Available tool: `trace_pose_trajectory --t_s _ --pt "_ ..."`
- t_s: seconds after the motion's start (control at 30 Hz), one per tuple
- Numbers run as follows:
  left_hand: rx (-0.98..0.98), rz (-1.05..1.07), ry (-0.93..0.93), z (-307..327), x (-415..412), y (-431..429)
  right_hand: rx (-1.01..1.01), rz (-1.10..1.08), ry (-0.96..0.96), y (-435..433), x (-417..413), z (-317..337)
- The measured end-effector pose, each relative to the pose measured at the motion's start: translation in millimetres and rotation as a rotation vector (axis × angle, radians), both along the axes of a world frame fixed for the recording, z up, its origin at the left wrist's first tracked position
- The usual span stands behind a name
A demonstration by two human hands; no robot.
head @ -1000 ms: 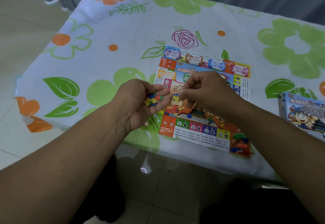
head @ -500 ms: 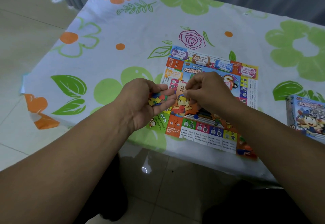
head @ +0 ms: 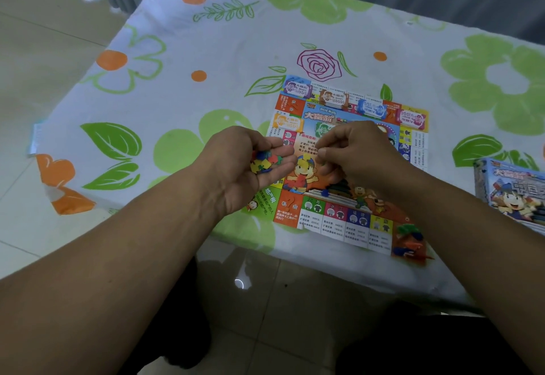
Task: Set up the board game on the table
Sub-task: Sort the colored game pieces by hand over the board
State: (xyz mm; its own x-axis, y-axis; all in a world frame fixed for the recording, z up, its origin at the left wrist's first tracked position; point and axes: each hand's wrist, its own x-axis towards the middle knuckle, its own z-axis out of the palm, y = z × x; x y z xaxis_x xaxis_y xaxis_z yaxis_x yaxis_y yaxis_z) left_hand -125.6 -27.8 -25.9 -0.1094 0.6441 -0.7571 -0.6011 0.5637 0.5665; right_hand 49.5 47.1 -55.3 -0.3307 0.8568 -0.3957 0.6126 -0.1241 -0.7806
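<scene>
A: What covers the table (head: 206, 50)?

B: A smooth, thin cloth (head: 413, 38), white, printed with green leaves, orange flowers and a purple outlined rose. It hangs over the near edge.

A: And the game board (head: 348, 212)?

B: A flat, glossy paper square with coloured boxes round its rim and a cartoon figure in the middle. It lies at the table's near edge, right of centre, its near right corner reaching past the edge. Small stacks of paper money (head: 373, 108) lie along its far side.

A: Any loose bits on it?

B: A heap of tiny plastic pieces (head: 408, 237), green, orange and blue, on the near right corner. One blue piece (head: 325, 192) lies alone near the middle.

A: The hands?

B: The left hand (head: 239, 174) is cupped, palm up, over the board's left edge, fingers curled round a small pile of jagged coloured pieces (head: 265, 162), yellow, blue, red, green. The right hand (head: 362, 153) hovers over the board's centre, thumb and forefinger pinched together; whether anything sits between them, I cannot tell.

A: A box?

B: A printed cardboard game box (head: 513, 195) at the table's right side, cut by the frame. Its contents are hidden.
</scene>
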Motion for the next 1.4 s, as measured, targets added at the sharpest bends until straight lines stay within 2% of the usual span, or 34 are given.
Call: trace_pose_trajectory --t_s 0.1,0.2,0.37,0.53,0.8,0.9,1.0,1.07,1.2,1.4 --pt "0.000 -0.006 -0.004 -1.3 2.5 1.6 -0.106 -0.038 0.045 -0.7 8.9 4.1" --pt "-0.001 -0.014 0.003 -1.5 6.2 2.6 -0.134 0.008 0.000 -1.0 16.7 7.0" --pt "-0.010 -0.022 0.010 -3.8 11.7 5.2 -0.013 0.199 -0.185 -3.1 20.3 6.1" --pt "-0.019 -0.050 0.007 -4.6 14.4 5.6 0.008 0.356 -0.283 -6.8 20.8 3.1" --pt "-0.017 -0.075 -0.016 -4.6 16.0 5.1 0.133 0.400 -0.369 -6.3 24.0 0.1" --pt "-0.016 -0.100 -0.014 -5.3 15.6 5.1 0.299 0.330 -0.304 -8.2 22.0 3.0" --pt "-0.013 -0.135 -0.042 -5.8 16.3 4.9 0.413 0.273 -0.070 -13.2 15.9 11.4" --pt "0.004 -0.144 -0.091 -6.4 18.0 4.3 0.423 0.330 0.017 -17.0 12.5 13.9" --pt "0.010 -0.143 -0.088 -10.1 21.2 4.3 0.448 0.458 -0.027 -21.2 9.5 5.1" --pt "-0.004 -0.189 -0.077 -10.6 22.9 2.2 0.354 0.435 -0.043 -19.5 8.6 7.0"
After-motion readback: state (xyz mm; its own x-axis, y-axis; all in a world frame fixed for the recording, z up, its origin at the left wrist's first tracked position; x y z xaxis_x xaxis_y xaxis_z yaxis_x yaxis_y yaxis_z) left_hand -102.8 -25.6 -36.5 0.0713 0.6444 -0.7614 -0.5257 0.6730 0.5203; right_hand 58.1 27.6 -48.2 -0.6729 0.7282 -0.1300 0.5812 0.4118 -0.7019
